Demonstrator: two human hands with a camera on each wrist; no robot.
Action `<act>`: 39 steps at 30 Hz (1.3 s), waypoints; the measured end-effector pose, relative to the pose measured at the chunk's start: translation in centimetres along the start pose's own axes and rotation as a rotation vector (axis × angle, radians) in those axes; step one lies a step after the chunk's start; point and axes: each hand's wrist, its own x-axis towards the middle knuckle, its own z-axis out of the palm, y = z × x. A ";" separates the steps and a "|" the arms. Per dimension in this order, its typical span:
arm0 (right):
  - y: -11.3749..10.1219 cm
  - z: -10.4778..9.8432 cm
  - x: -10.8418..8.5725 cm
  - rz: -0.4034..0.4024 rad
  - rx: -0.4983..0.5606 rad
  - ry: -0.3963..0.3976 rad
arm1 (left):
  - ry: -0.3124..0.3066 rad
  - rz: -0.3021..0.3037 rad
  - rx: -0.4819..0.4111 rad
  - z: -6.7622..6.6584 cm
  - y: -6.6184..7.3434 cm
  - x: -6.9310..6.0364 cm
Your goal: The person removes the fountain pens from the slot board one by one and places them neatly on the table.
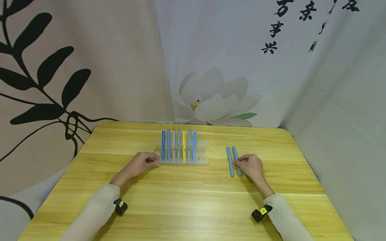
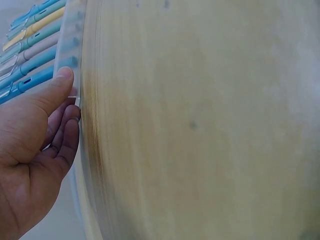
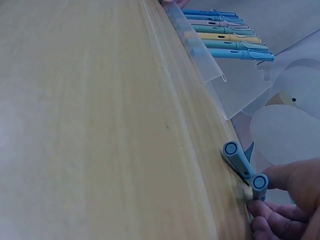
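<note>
A translucent plastic pen stand (image 1: 199, 162) stands at the middle of the table and holds several capped pens upright in a row, blue, pinkish-grey, green and yellow (image 1: 184, 145). My left hand (image 1: 141, 164) pinches its left end; in the left wrist view the thumb (image 2: 63, 82) lies on the front strip, fingers beneath. To the right, two blue pens lie side by side on the table. My right hand (image 1: 251, 166) pinches the right-hand blue pen (image 1: 235, 153) between thumb and fingers. The other blue pen (image 1: 230, 161) lies just left of it, untouched.
The wooden table (image 1: 193, 204) reaches back to hanging cloths printed with leaves, a lotus (image 1: 215, 97) and characters. Unfilled slots are at the stand's right end. A black wrist camera is strapped to each sleeve (image 1: 101, 204).
</note>
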 end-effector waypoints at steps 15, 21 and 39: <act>0.0 -0.1 -0.1 -0.011 -0.001 -0.014 | -0.006 -0.007 0.008 0.0 -0.1 0.2; -0.6 -0.5 -0.5 -0.063 0.066 -0.023 | -0.007 0.000 0.011 0.0 -0.2 0.0; -5.0 0.7 -1.5 -0.256 0.344 -0.066 | -0.005 0.010 0.016 0.0 -0.1 0.1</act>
